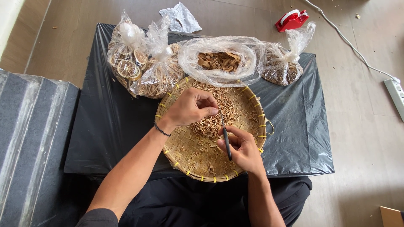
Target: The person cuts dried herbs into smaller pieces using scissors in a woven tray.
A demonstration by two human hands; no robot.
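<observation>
A round woven bamboo tray (176, 149) rests on a black plastic sheet (109, 126) and holds a heap of small tan cut pieces (212, 122). Over the heap, my left hand (191, 107) pinches a small tan piece between thumb and fingers. My right hand (240, 149) grips black scissors (226, 141) whose tips point up toward that pinched piece. Behind the tray sits an open clear bag (221, 61) of brown dried chunks.
Three tied clear bags stand at the back: dried citrus slices (126, 63), pale strips (158, 77), and brown bits (282, 69). A red tape dispenser (291, 19), crumpled plastic (180, 19), a cable and a power strip (395, 92) lie on the wooden floor. A grey surface (33, 147) lies left.
</observation>
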